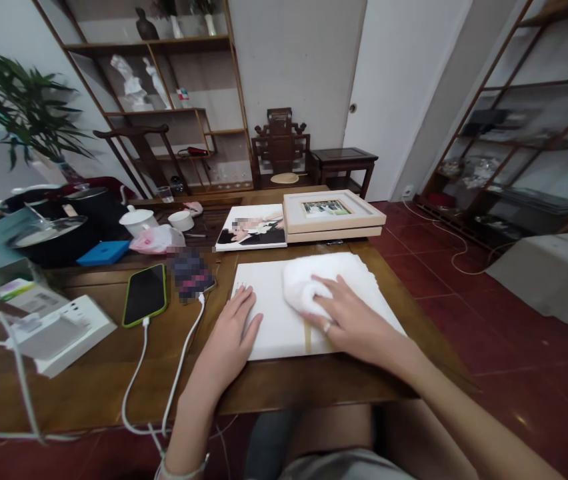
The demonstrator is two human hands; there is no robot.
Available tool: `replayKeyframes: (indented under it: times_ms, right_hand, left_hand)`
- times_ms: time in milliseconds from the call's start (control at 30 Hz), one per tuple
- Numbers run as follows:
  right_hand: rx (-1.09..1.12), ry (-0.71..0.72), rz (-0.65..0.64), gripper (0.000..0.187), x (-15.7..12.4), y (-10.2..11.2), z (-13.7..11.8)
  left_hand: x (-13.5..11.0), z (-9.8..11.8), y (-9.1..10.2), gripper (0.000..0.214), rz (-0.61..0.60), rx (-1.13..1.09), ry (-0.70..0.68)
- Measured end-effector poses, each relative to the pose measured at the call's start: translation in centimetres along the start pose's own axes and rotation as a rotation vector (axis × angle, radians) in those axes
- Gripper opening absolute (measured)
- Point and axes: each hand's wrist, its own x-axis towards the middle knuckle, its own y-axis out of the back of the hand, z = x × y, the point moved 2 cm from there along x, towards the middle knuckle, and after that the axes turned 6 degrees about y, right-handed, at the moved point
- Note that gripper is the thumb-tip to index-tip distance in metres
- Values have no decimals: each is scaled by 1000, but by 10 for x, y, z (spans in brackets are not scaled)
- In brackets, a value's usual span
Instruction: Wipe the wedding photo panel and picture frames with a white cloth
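A flat white board [271,337] lies on the wooden table in front of me, with a yellowish-brown strip or stain near its front edge. My left hand [230,333] rests flat on the board's left side, fingers stretched out and holding nothing. Under my right hand [351,317] is a bunched white cloth [298,277], gripped by the fingers and pressed against the board. The cloth is slightly blurred and covers part of the board's right half. A ring shows on one right finger.
Behind the board lie a photo print [259,230] and stacked pale wooden picture frames [334,223]. To the left are a green-cased phone [145,295], a white power strip [71,333], charging cables [184,363], a blue box [104,253] and a black pot [51,243].
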Motion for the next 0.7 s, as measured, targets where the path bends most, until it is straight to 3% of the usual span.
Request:
replayKeyframes:
  times_ms: [133,233,367,567,700]
  right_hand:
    - [67,130,-34,23,-26,-10,-45]
    - [87,165,-45,24,-25,-12,-52]
    - [71,84,-29,23,3,-2,-24]
    - [178,-64,-73,42,56,19,23]
    - [144,-88,-52,40,66,14,30]
  left_hand:
    - [1,0,0,47,-1,-2,-6]
    - [1,-1,-1,47,0,-7,-14]
    - [0,-2,-1,46,22,-17,-14]
    - [-1,-2,0,44,3,-21,-6]
    - [0,-1,1,43,10,-25,-9]
